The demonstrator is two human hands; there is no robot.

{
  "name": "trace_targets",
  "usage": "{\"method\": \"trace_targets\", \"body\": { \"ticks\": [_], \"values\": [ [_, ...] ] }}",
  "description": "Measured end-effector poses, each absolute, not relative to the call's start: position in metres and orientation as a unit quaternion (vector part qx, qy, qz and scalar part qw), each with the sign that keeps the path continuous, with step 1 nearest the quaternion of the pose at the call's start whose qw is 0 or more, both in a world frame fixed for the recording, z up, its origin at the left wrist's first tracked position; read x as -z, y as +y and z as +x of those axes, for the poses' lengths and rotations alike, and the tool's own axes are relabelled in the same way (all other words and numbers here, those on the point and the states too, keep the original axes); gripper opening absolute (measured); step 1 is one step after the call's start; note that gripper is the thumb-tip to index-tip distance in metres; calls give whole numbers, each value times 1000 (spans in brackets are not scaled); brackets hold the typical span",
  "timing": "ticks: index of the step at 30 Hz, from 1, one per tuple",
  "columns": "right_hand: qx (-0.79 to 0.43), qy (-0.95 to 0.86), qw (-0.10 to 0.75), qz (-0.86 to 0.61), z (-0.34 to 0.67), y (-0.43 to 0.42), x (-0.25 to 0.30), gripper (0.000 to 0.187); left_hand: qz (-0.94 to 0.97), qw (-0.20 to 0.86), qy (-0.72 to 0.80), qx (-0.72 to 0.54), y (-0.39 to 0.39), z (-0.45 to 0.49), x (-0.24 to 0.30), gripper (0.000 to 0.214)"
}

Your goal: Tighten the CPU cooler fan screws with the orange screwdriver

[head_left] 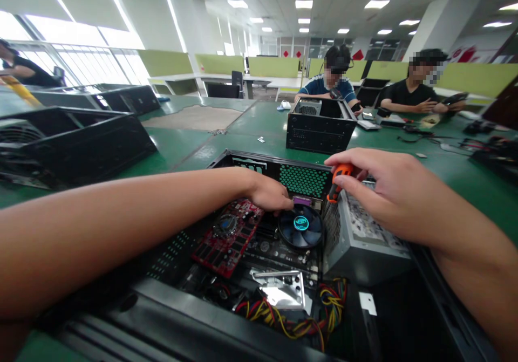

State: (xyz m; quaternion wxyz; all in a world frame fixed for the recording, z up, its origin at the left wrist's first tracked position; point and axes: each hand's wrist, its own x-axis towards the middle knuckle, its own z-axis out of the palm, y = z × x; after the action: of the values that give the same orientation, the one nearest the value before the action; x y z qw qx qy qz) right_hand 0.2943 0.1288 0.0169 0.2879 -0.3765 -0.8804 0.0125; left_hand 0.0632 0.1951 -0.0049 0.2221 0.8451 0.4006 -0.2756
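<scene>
The open computer case (259,159) lies flat on the green worktop (194,146), with both of the person's hands over it. The right hand (384,189) is closed around an orange-handled screwdriver (338,178), pinching it between thumb and fingers. The tool stands nearly upright. Its handle is at the fingertips and its dark shaft points down into the gap between the round black fan (301,224) and the grey power supply (364,238).

The left hand (269,193) reaches in from the other side. Its fingers are curled down and touch the board at the fan's far left edge, just beside a small purple part. I cannot tell whether they grip anything. The fan lies between the two hands, and the left hand is nearer to it. A red card (229,238) lies under the left wrist, and bundled wires (283,319) lie at the near end. Two other people sit across the worktop behind a second case (319,124).
</scene>
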Motion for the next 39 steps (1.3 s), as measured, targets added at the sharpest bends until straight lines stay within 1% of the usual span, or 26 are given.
{"method": "trace_targets", "body": {
  "ticks": [10,13,15,17,19,23,24,27,33,34,37,38,39],
  "values": [
    [-8,-880,291,-375,293,127,-20,27,843,233,402,271,195,63,7,42],
    [-16,-881,286,-378,293,127,-19,26,842,217,404,282,193,63,5,51],
    [-20,-877,284,-388,294,127,-18,29,846,206,402,284,192,62,5,59],
    [-27,-870,284,-402,295,127,-17,34,850,198,396,285,191,61,4,61],
    [-40,-868,275,-411,296,127,-15,35,852,192,392,290,191,61,5,58],
    [-68,-872,256,-411,296,126,-16,28,850,185,396,294,191,62,5,35],
    [-70,-872,258,-410,296,126,-16,27,848,193,398,293,191,63,5,36],
    [-70,-872,259,-409,295,125,-18,26,842,224,400,283,192,64,4,50],
    [-72,-877,261,-398,294,125,-19,23,836,220,415,283,190,64,3,71],
    [-72,-877,260,-397,294,125,-18,23,837,214,416,284,189,64,3,70],
    [-70,-881,260,-389,294,125,-18,24,841,210,415,276,191,64,5,48],
    [-67,-882,262,-387,294,125,-17,24,841,217,417,267,191,64,5,48],
    [-65,-882,263,-386,294,125,-17,24,839,226,423,256,192,64,5,54]
  ]
}}
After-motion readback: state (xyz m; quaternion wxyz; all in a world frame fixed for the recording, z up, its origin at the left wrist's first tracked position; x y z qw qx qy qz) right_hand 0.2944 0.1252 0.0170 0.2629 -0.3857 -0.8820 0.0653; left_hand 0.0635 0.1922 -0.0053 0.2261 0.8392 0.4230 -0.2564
